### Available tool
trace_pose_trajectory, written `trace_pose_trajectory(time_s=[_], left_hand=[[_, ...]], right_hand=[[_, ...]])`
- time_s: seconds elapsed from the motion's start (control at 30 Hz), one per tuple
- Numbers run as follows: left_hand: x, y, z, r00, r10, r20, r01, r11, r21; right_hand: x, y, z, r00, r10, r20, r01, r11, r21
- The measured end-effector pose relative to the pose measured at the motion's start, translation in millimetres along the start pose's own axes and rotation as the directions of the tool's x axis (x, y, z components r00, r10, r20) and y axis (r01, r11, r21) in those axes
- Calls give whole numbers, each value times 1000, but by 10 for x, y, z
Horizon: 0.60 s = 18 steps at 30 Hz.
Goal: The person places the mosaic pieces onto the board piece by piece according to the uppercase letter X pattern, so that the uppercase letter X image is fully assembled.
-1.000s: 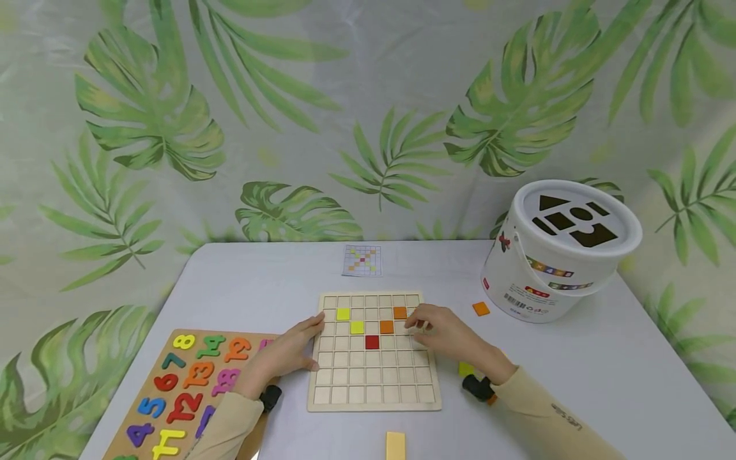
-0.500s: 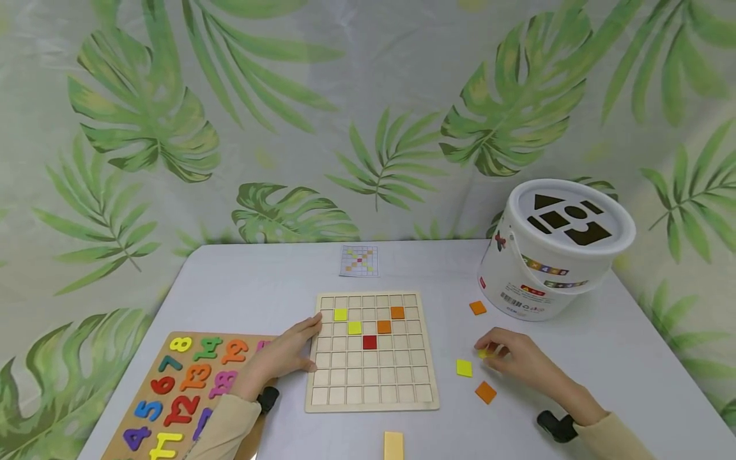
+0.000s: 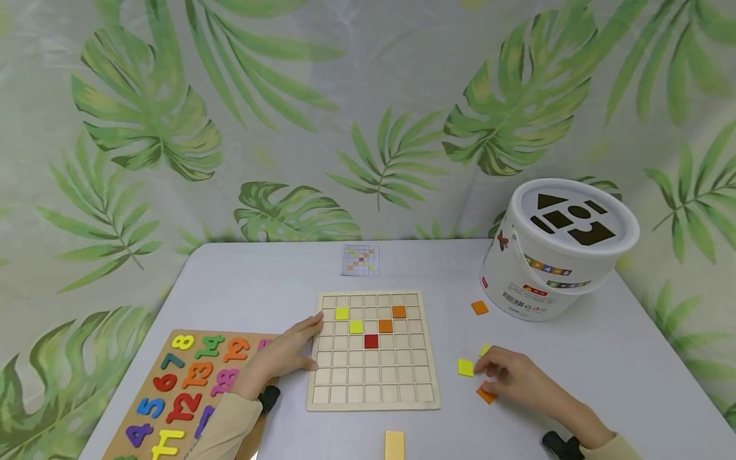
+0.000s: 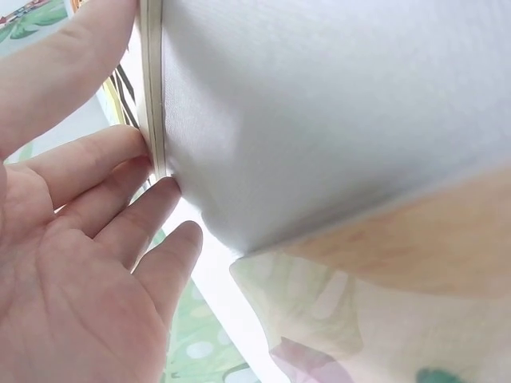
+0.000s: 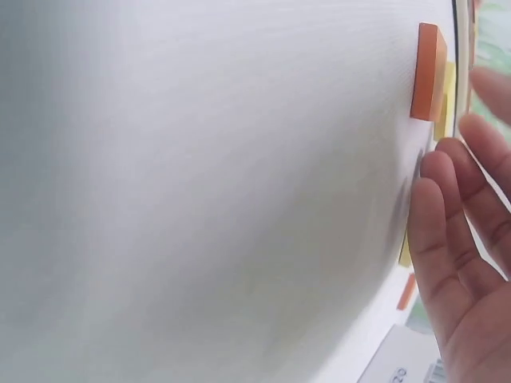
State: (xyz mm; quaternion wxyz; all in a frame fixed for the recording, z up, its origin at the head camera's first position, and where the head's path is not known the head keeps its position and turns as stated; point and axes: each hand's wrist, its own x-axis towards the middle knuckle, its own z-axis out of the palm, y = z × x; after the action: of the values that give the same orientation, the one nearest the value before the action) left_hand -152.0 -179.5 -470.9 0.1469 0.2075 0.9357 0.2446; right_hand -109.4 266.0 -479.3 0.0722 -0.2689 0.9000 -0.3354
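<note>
In the head view, a grid board is noted on the table, at the lower centre of the frame, with a red tile, two seated yellow tiles and two seated orange tiles in its cells. Its left edge is touched by the left hand, whose fingers are extended and not curled round it. At the lower right, the right hand is held over a loose orange tile, which is partly hidden by the thumb; a loose yellow tile lies just beside the fingertips, and another yellow tile is partly covered. In the left wrist view, the fingertips are seen against the board's edge at the upper left. In the right wrist view, the fingers at the right of the frame are loosely bent, with no tile seen between them; contact with the orange one cannot be confirmed. The tiles are judged light, stiff and somewhat smooth, best taken by opposite edges, since little purchase is offered when flat. The board is judged light and liable to slide, best steadied by its rim.
</note>
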Motion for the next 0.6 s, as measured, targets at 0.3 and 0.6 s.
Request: trace_pose_trajectory(time_s=[0.3, 0.6], left_hand=[[5, 0, -3, 1000, -10, -6, 9, 1000, -12], [-5, -10, -4, 1000, 12, 1, -12, 1000, 0]], right_hand=[[-52, -72, 34, 989, 99, 114, -92, 994, -62], [206, -229, 58, 999, -4, 46, 6, 999, -41]])
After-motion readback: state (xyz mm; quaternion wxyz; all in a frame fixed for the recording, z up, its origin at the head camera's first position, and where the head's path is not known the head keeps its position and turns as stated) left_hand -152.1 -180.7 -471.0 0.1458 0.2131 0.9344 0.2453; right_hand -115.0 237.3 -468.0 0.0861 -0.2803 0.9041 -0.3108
